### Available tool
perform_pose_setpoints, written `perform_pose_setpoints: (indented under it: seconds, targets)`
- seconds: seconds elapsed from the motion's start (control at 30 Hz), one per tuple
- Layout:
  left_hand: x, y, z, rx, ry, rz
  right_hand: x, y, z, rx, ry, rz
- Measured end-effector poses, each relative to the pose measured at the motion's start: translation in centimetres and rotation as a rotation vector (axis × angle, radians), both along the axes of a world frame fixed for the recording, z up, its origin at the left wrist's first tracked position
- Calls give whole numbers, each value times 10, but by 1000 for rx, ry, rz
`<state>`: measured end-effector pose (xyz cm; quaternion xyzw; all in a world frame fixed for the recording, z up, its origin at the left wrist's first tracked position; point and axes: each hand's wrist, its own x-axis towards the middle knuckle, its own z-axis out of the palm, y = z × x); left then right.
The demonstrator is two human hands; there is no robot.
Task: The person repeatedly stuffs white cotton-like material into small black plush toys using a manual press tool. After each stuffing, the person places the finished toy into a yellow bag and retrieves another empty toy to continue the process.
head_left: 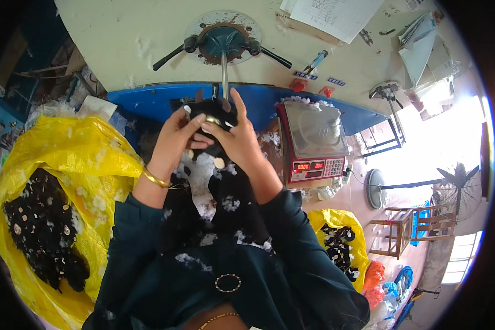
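Plush [218,149] clamped between left hand [177,136] and right hand [241,140], upper centre, looks mid-fitting at metal tube [224,74]; steady aim next imo.

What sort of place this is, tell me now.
Probably a small soft-toy workshop, perhaps for stuffing: white fluff lies scattered about, a large yellow sack holds many black plush pieces, and another black plush piece is being held by a projecting metal tube.

There are two hands [171,136] [243,142], one black plush piece [214,149], one metal tube [224,74], two black lever handles [169,58] [275,56], two red switches [298,86] [327,92], one digital scale [314,132], two yellow sacks [85,140] [360,242] and one pedestal fan [457,184].
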<state>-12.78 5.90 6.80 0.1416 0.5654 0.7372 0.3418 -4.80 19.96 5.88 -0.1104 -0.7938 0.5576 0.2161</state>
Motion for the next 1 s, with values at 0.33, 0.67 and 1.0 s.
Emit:
perform_pose_setpoints:
  seconds: [0.33, 0.67, 1.0]
  targets:
    - [48, -9, -12, -30, -62, -113, 56, 79, 8, 109, -199, 210]
    - [59, -45, -58, -123, -174, -122, 136, 329, -79, -40, -831, -412]
    - [64, -109, -81, -149, -203, 83, 200, 345, -78, -119, -661, -941]
